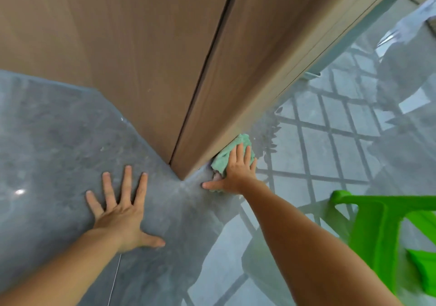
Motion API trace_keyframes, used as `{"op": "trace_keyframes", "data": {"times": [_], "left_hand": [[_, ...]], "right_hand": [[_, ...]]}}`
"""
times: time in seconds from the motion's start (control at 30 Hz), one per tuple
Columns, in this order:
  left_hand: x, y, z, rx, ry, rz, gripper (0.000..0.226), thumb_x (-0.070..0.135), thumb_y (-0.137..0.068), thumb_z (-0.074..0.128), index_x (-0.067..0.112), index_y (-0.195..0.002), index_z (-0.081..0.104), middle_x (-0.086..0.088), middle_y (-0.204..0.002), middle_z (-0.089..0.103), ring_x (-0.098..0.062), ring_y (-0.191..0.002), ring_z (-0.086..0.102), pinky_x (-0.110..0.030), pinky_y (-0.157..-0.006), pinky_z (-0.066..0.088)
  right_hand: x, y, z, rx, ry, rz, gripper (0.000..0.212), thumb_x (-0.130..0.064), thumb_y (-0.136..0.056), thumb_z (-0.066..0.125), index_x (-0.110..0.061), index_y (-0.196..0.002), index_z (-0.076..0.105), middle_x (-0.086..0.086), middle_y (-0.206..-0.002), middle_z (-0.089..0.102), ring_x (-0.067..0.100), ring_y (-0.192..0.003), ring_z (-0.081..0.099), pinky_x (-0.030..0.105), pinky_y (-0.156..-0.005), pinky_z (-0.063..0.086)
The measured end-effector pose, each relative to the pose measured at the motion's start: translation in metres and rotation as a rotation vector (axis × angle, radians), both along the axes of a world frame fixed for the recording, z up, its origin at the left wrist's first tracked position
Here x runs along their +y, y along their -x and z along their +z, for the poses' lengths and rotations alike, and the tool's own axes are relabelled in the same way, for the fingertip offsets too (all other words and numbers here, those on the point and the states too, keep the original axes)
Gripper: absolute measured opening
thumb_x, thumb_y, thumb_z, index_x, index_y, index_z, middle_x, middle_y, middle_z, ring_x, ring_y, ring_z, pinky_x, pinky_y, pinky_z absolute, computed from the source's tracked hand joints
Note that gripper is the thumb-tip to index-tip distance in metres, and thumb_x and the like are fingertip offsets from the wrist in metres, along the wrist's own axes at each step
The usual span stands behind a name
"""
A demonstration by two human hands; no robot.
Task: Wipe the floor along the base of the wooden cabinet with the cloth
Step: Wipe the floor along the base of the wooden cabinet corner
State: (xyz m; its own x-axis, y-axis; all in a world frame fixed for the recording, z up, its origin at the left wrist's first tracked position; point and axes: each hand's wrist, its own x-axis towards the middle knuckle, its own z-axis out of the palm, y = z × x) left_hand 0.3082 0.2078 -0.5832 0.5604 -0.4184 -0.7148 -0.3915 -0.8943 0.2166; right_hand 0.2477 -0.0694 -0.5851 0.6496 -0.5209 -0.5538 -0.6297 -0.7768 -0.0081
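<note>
The wooden cabinet rises from a glossy grey floor, its corner pointing toward me. A crumpled green cloth lies on the floor against the right side of the cabinet base. My right hand presses flat on the cloth, fingers spread over it and thumb stretched out on the floor toward the corner. My left hand rests palm down on the floor, left of the corner, fingers apart and holding nothing.
A bright green plastic stool stands at the lower right, close to my right forearm. The shiny floor on the right mirrors a window grille. A dark seam runs down the cabinet front.
</note>
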Motion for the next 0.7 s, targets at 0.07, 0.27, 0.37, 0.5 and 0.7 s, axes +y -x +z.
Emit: {"op": "trace_keyframes", "data": {"times": [0.07,0.27,0.37,0.5,0.7], "left_hand": [[0.003,-0.003,-0.002,0.007,-0.005,-0.008,0.162,0.094,-0.025,0.057,0.031,-0.122,-0.056,-0.003,-0.128,-0.068,-0.045,-0.115,-0.060,-0.073,-0.103,-0.020],[0.000,-0.007,0.007,0.039,-0.017,-0.013,0.164,0.095,-0.022,0.055,0.030,-0.120,-0.058,-0.005,-0.131,-0.066,-0.046,-0.118,-0.058,-0.076,-0.101,-0.020],[0.003,-0.001,0.018,0.035,0.014,-0.030,0.163,0.093,-0.026,0.056,0.028,-0.132,-0.049,-0.005,-0.140,-0.059,-0.047,-0.126,-0.051,-0.076,-0.105,-0.017],[0.018,0.012,0.022,0.020,-0.004,0.050,0.162,0.096,-0.025,0.053,0.026,-0.143,-0.034,-0.004,-0.143,-0.055,-0.044,-0.134,-0.044,-0.074,-0.107,-0.013],[0.033,0.015,-0.008,-0.020,0.011,0.039,0.160,0.100,-0.018,0.045,0.033,-0.126,-0.053,-0.004,-0.134,-0.064,-0.043,-0.125,-0.053,-0.072,-0.102,-0.019]], "right_hand": [[-0.001,-0.005,0.002,-0.010,0.001,-0.060,0.162,-0.101,-0.028,0.041,-0.009,-0.145,-0.024,0.009,-0.157,-0.030,0.033,-0.141,-0.031,0.060,-0.116,-0.007],[0.078,-0.009,0.008,0.087,-0.159,-0.159,0.172,-0.100,-0.017,0.045,-0.009,-0.144,-0.026,0.015,-0.154,-0.033,0.041,-0.138,-0.032,0.064,-0.112,-0.013],[0.132,0.021,0.005,0.075,-0.244,0.055,0.166,-0.098,-0.022,0.047,-0.011,-0.146,-0.022,0.015,-0.156,-0.028,0.038,-0.137,-0.036,0.063,-0.110,-0.017],[0.083,0.045,0.019,0.026,-0.171,0.335,0.145,-0.095,-0.042,0.051,-0.019,-0.150,-0.010,0.007,-0.162,-0.014,0.028,-0.145,-0.021,0.061,-0.111,-0.016],[-0.046,0.016,0.039,0.115,0.028,-0.097,0.138,-0.094,-0.041,0.045,-0.028,-0.148,-0.011,0.003,-0.162,-0.013,0.032,-0.148,-0.003,0.065,-0.114,0.003]]}}
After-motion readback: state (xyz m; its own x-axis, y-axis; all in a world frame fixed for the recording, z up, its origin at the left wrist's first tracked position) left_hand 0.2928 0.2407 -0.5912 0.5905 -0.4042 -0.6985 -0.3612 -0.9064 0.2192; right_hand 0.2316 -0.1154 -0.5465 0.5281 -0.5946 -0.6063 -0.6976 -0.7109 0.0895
